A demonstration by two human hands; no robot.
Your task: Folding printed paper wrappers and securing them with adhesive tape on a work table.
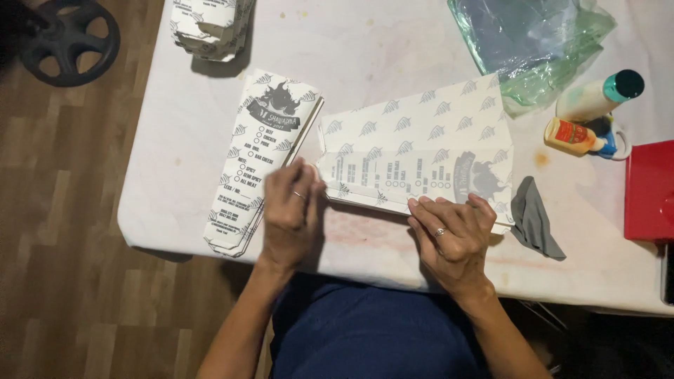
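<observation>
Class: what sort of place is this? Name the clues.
Probably a small packaging work table: a stack of flat printed white cardboard cartons, a white glue bottle with teal cap, and a stained white tabletop.

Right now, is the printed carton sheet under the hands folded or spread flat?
Partly folded: the carton sheet lies flat, its near edge turned over and pressed by both hands.

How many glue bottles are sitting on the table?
2. A white bottle with a teal cap lies tilted at the table's right side, and a smaller yellow bottle lies just below it, beside the red box. Others could be hidden beyond the picture's edge.
</observation>
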